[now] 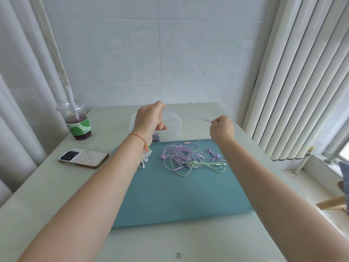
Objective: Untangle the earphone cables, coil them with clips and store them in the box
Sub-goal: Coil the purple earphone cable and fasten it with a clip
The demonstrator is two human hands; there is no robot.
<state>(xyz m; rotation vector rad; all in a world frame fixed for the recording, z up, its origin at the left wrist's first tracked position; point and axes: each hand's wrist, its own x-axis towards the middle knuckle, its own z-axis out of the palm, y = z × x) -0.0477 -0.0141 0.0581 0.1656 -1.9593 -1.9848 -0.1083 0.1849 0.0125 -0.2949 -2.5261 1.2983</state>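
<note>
a home: curtains (22, 91), iced drink (78, 122), phone (83, 157) on table (47, 186).

Two hands, left hand (151, 118) and right hand (221, 129); one lilac cable (188, 115) stretched between them; one tangle of lilac and green earphone cables (188, 159), individual count indistinct; one clear box (175, 127); one phone (83, 157); one drink cup (77, 121); one teal mat (179, 190).

Both hands, left (149, 118) and right (221, 128), pinch a purple cable (188, 115) stretched above a clear box (174, 129); tangled earphones (190, 157) lie on a teal mat (179, 195).
</note>
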